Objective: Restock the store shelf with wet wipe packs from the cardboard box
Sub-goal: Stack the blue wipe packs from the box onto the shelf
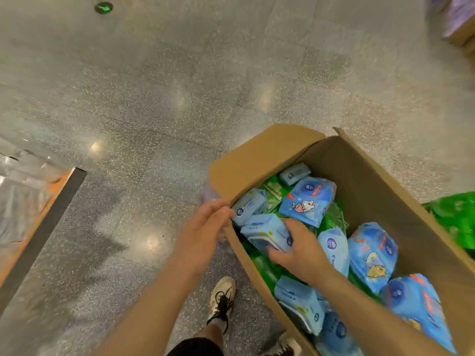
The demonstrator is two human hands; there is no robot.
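Your right hand (299,249) is gripping a light-blue wet wipe pack (267,233) inside the cardboard box (380,176), thumb curling under its near edge. At its 9 o'clock, your left hand (205,224) is hovering with relaxed fingers at the box's left wall, fingertips touching another blue pack (248,205). More blue and green packs are crowding the box toward 5 o'clock. Beyond, at 12 o'clock, the speckled floor (180,86) is lying bare; a shelf base edge (43,227) is running at 9 o'clock.

The words on the blue packs (307,199) are too blurry to read. A green arrow sign (103,7) glows on the floor (180,86).
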